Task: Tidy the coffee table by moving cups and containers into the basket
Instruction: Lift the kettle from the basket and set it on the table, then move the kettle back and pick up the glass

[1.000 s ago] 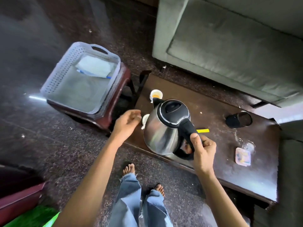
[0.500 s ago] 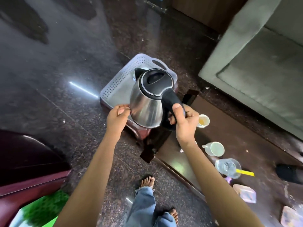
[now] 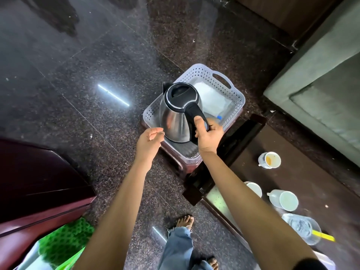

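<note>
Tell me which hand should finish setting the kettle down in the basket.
Right. The right hand grips the kettle by its black handle, over the basket. The left hand is beside the kettle's steel body, fingers loosely curled, holding nothing.

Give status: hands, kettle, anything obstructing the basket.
Status: right hand grips kettle handle; left hand loose beside it, holding nothing. Kettle low over basket, touchdown unclear. Far end holds white packet.

Likely a home living room, grey sofa (image 3: 321, 98), dark coffee table (image 3: 311, 152), granite floor (image 3: 78, 75)
</note>
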`<state>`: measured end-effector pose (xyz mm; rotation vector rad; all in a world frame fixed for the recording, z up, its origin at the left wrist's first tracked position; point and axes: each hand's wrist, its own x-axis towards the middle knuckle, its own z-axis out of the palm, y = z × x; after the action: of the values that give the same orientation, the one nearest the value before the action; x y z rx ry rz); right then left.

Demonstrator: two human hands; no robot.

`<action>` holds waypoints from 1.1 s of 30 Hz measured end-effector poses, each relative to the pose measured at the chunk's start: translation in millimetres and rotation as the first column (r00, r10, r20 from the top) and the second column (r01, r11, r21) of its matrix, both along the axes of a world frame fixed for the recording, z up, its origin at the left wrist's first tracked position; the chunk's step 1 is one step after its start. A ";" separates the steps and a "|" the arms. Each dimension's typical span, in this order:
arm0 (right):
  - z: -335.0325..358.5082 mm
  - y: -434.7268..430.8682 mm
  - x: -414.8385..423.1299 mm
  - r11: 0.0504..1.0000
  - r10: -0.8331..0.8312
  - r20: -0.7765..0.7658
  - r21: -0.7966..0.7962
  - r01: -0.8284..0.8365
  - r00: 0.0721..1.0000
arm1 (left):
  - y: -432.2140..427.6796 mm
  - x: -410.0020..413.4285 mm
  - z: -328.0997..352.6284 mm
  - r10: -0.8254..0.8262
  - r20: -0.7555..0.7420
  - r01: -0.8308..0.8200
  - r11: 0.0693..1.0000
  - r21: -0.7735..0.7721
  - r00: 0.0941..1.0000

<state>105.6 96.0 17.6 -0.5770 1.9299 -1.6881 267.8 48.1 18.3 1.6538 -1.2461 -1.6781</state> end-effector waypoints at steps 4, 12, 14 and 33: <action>-5.0 -12.4 5.5 0.999 -0.041 0.039 0.001 0.041 0.998 | -0.2 0.6 -7.3 0.005 -0.001 -0.004 1.000 0.030 1.000; -8.6 -6.3 2.3 0.998 0.034 -0.053 0.060 -0.031 0.998 | 7.9 -11.6 -13.3 -0.075 -0.002 0.075 0.997 0.034 0.997; -2.4 -3.7 1.8 0.994 0.086 -0.086 0.076 -0.079 0.993 | 11.6 -18.3 -10.7 -0.090 -0.006 0.090 0.995 0.036 0.996; 0.7 249.5 -101.5 0.918 -0.145 -0.505 0.252 0.305 0.851 | 183.9 -165.8 -20.5 -0.616 0.050 0.613 0.788 0.061 0.786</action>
<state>4.1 345.5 18.3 -0.7046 2.6637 -1.3921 102.0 232.1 -2.1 1.4093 -1.9543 -2.0286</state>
